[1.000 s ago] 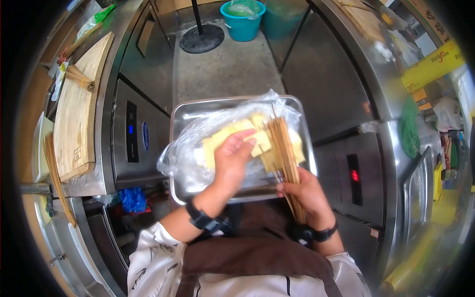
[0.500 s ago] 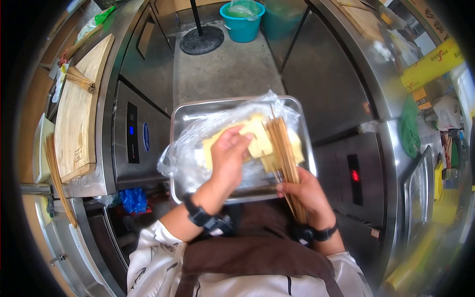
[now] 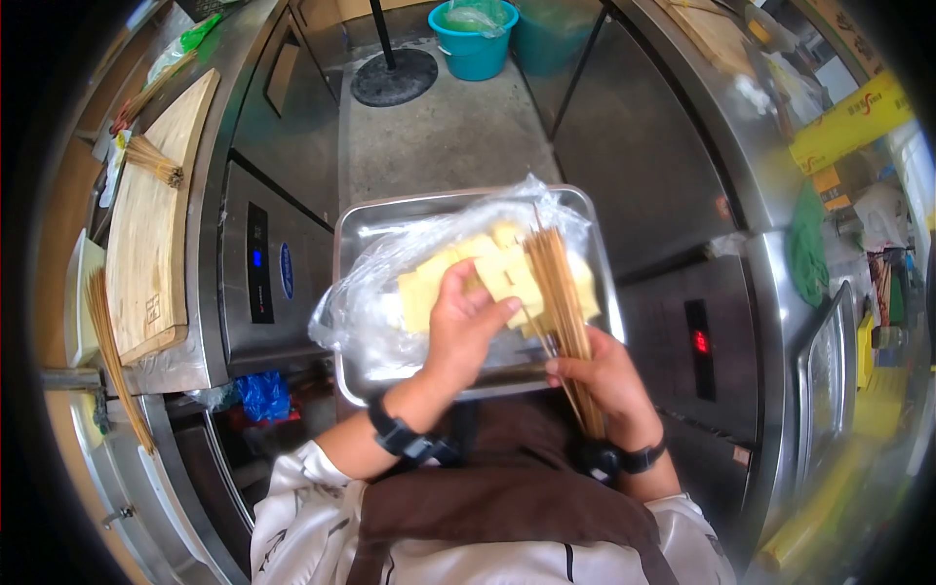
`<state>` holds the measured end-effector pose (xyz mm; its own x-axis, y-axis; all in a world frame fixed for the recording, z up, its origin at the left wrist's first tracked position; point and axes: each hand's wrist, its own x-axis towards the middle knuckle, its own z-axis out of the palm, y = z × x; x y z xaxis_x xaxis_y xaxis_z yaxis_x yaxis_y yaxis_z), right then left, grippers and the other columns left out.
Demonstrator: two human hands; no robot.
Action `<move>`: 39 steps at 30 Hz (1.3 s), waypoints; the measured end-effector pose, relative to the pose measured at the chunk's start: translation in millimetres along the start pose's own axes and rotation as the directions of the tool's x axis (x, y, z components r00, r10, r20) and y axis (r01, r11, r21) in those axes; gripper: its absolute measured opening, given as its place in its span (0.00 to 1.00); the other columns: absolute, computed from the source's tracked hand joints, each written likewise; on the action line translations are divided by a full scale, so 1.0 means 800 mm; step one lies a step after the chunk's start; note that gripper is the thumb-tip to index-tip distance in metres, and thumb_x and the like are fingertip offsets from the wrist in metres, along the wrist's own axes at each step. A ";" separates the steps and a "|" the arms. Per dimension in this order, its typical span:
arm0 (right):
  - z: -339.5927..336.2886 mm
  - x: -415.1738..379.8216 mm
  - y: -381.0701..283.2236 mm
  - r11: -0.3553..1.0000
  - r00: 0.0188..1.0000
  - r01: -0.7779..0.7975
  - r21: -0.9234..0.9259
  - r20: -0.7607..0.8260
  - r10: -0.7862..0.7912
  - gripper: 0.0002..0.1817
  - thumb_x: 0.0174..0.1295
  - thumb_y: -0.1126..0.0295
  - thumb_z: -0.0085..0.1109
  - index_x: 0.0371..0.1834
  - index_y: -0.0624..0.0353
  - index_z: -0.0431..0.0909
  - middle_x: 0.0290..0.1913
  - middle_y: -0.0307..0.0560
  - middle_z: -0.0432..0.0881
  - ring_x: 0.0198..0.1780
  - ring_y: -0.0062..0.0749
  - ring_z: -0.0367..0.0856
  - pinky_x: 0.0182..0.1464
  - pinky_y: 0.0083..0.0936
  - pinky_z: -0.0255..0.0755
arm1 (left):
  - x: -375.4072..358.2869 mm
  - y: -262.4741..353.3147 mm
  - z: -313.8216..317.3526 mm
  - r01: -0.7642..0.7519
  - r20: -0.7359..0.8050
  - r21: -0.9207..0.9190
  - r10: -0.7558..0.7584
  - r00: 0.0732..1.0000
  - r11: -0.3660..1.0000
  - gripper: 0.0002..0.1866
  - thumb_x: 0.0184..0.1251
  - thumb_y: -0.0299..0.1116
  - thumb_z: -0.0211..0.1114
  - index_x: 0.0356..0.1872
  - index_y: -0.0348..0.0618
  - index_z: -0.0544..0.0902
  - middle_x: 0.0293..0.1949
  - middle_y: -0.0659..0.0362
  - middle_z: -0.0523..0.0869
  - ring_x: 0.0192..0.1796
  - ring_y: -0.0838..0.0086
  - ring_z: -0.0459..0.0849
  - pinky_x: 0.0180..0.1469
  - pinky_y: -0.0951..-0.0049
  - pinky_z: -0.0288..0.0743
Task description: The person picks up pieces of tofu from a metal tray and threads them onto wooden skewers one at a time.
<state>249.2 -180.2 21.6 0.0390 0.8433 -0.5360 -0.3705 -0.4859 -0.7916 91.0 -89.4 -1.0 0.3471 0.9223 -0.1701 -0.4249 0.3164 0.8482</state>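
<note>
My right hand [image 3: 609, 385] is closed round a bundle of thin wooden skewers [image 3: 558, 292], which stands up at a slant over the tray's right half. One skewer slants apart from the bundle, its tip at a pale yellow square piece [image 3: 509, 276]. My left hand [image 3: 466, 322] holds that piece at its left and lower edge, between thumb and fingers. More pale yellow pieces [image 3: 421, 292] lie beneath on clear plastic film [image 3: 366, 283] in a metal tray [image 3: 353, 388]. The hands hide part of the pieces.
Steel cabinets stand left [image 3: 283, 117] and right [image 3: 643, 146]. A wooden board [image 3: 146, 244] with a skewer bundle [image 3: 154, 159] lies on the left counter. Ahead are a teal bucket [image 3: 475, 54] and a black round base [image 3: 395, 78] on the floor.
My left hand has shifted slightly down, its thumb now at the lower edge of the yellow piece. My right hand and the skewer bundle have hardly moved.
</note>
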 end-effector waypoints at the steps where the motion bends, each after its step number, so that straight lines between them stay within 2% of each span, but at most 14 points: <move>1: 0.000 0.000 0.000 1.000 1.000 -0.001 -0.004 -0.003 0.001 0.18 0.54 0.85 0.61 0.50 0.69 0.74 0.35 0.41 0.78 0.31 0.22 0.77 0.35 0.19 0.75 | -0.002 0.000 -0.001 0.034 0.010 0.021 -0.034 0.999 0.999 0.26 0.62 0.18 0.60 0.59 0.36 0.61 0.49 0.48 0.82 0.50 0.70 0.82 0.52 0.72 0.76; 3: -0.002 0.001 0.002 1.000 1.000 0.000 -0.010 0.000 0.000 0.18 0.54 0.85 0.61 0.50 0.69 0.74 0.35 0.41 0.78 0.31 0.22 0.77 0.35 0.19 0.75 | -0.006 -0.001 -0.002 0.100 0.025 0.065 -0.102 0.994 0.993 0.27 0.62 0.16 0.60 0.60 0.36 0.60 0.50 0.47 0.81 0.51 0.69 0.82 0.54 0.71 0.75; 12: -0.001 0.002 0.001 1.000 1.000 -0.009 0.017 -0.007 0.009 0.18 0.53 0.85 0.62 0.49 0.69 0.74 0.34 0.41 0.79 0.30 0.23 0.78 0.35 0.18 0.75 | -0.021 -0.011 0.006 0.165 0.085 0.075 -0.171 0.982 0.983 0.27 0.62 0.14 0.57 0.61 0.36 0.60 0.49 0.49 0.82 0.51 0.70 0.82 0.54 0.71 0.75; 15: -0.002 0.001 0.003 1.000 1.000 -0.005 0.004 -0.003 0.005 0.17 0.54 0.84 0.62 0.48 0.69 0.75 0.34 0.42 0.79 0.31 0.23 0.78 0.34 0.18 0.75 | -0.018 -0.008 0.007 0.149 0.107 0.082 -0.157 0.982 0.985 0.23 0.64 0.17 0.58 0.59 0.36 0.66 0.48 0.51 0.83 0.50 0.71 0.83 0.52 0.71 0.77; 18: -0.003 -0.001 0.002 1.000 1.000 0.004 -0.031 0.001 -0.004 0.16 0.54 0.83 0.62 0.47 0.69 0.75 0.34 0.42 0.79 0.31 0.23 0.78 0.35 0.19 0.75 | -0.013 -0.001 0.009 0.235 0.084 0.015 -0.235 0.968 0.972 0.17 0.65 0.21 0.59 0.55 0.36 0.71 0.47 0.53 0.83 0.47 0.72 0.84 0.48 0.72 0.79; 21: 0.002 -0.006 -0.002 0.998 1.000 0.021 -0.053 -0.019 -0.022 0.14 0.55 0.82 0.61 0.46 0.69 0.75 0.33 0.42 0.80 0.32 0.24 0.79 0.36 0.20 0.75 | -0.004 -0.012 0.003 0.216 0.039 0.145 -0.224 0.974 0.966 0.14 0.66 0.24 0.59 0.52 0.37 0.74 0.45 0.56 0.84 0.43 0.75 0.84 0.44 0.74 0.81; 24: 0.004 -0.010 0.000 0.993 0.997 0.046 -0.107 -0.059 -0.052 0.12 0.56 0.82 0.60 0.44 0.69 0.75 0.34 0.43 0.80 0.33 0.25 0.81 0.38 0.20 0.76 | 0.001 -0.013 0.001 0.217 0.014 0.149 -0.222 0.975 0.965 0.13 0.66 0.24 0.60 0.51 0.38 0.76 0.43 0.57 0.85 0.41 0.77 0.85 0.42 0.76 0.80; 27: 0.004 -0.012 0.005 0.992 0.994 0.074 -0.098 -0.069 -0.081 0.11 0.56 0.82 0.59 0.43 0.68 0.75 0.34 0.44 0.80 0.35 0.26 0.82 0.39 0.21 0.77 | 0.002 -0.004 0.001 0.247 -0.028 0.240 -0.248 0.968 0.939 0.13 0.66 0.24 0.60 0.50 0.39 0.76 0.43 0.58 0.85 0.40 0.78 0.84 0.41 0.77 0.80; 33: 0.002 -0.009 0.006 0.995 0.995 0.065 -0.070 -0.069 -0.070 0.11 0.57 0.83 0.59 0.43 0.69 0.74 0.34 0.44 0.80 0.34 0.26 0.82 0.40 0.21 0.77 | -0.004 -0.009 -0.001 0.233 0.031 0.126 -0.239 0.971 0.964 0.14 0.66 0.24 0.60 0.52 0.37 0.76 0.44 0.58 0.84 0.41 0.77 0.84 0.43 0.76 0.80; 39: 0.002 -0.010 0.003 0.997 0.997 0.052 -0.059 -0.058 -0.055 0.11 0.57 0.83 0.59 0.44 0.69 0.74 0.34 0.43 0.80 0.34 0.26 0.82 0.40 0.21 0.77 | -0.015 -0.013 0.002 0.205 0.087 0.148 -0.219 0.972 0.968 0.12 0.67 0.23 0.59 0.50 0.34 0.76 0.44 0.57 0.84 0.42 0.76 0.84 0.44 0.76 0.80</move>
<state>246.5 -187.2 24.6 0.1129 0.8543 -0.5074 -0.3130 -0.4540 -0.8342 92.2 -103.8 -6.9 0.5033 0.8077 -0.3071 -0.2163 0.4618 0.8602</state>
